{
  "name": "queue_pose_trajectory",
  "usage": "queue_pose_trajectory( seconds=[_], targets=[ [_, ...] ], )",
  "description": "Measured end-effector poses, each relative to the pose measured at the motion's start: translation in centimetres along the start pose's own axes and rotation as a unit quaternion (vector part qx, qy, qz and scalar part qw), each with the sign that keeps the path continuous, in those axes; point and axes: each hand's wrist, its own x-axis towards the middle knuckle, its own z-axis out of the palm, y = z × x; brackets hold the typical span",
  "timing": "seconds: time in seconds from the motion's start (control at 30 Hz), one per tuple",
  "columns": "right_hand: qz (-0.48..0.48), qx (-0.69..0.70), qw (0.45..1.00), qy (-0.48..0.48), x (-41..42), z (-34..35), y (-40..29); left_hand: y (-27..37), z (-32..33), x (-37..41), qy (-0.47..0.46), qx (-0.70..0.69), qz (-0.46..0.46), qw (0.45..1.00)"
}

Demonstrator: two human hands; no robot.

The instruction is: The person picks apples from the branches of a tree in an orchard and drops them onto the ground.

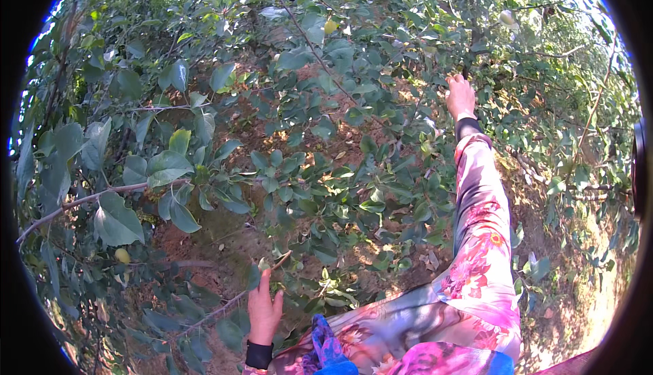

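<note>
My left hand (265, 306) is low in the view, beside a thin leafy branch (227, 304). Its fingers point up, and the index finger and thumb stand apart; whether it touches the branch I cannot tell. At the upper right, at the end of my outstretched arm, my right hand (460, 95) reaches among the leaves near a dark upright stem (473, 28). Its fingers are bent and partly hidden, so what they hold is unclear. A yellowish fruit (330, 26) hangs at the top, a pale round fruit (507, 17) at the upper right, and a yellow-green fruit (122, 255) at the lower left.
Leafy fruit-tree branches surround me. One branch (97, 196) with large leaves crosses the left side, and a long thin one (306, 36) slants down through the upper middle. Bare twigs (597, 102) stand at the right. Reddish soil (178, 242) shows between the leaves.
</note>
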Motion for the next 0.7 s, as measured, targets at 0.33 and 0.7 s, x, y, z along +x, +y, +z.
queue_pose_trajectory(
  seconds=[0.33, 0.7],
  targets=[
    [-0.068, -0.132, 0.987, -0.065, 4.6, 1.9, -2.6, -0.1, 0.1, -1.4, -0.003, 0.025, 0.003, 1.000],
    [-0.094, -0.074, 0.991, -0.061, 2.6, 0.7, 0.0, 0.2, 1.0, -1.6, 0.039, 0.001, 0.021, 0.999]
  ],
)
